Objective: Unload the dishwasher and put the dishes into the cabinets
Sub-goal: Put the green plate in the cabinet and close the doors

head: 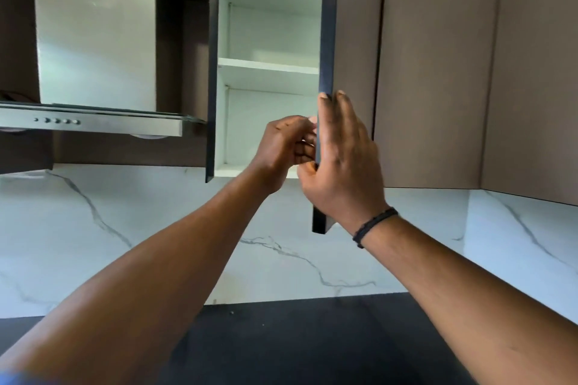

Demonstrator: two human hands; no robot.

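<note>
1. Desk (297,337): the dark surface nearest the camera lies under both forearms. No dish is visible on it or anywhere in view, so the location of the dishes cannot be stated; the dishwasher is also out of view.
2. Right hand (341,159): fingers straight, palm flat against the outer face of the cabinet door (328,40), thumb hooked round its near edge. A wrist band (373,225) sits just below. Risk: flat fingers give little hold, so the door may swing and strike the face or the adjoining right-hand cabinet.
3. Left hand (286,147): fingers curled at the inner side of the same door edge. Whether it grips the edge or holds nothing cannot be determined. Risk: fingers beside the edge could be pinched if the door closes.
4. Cabinet (269,72): open, white shelves, no contents visible. Risk: loading may be attempted with no dish in hand, wasting the step.
5. Range hood (93,122): far left, well apart from both hands.
</note>
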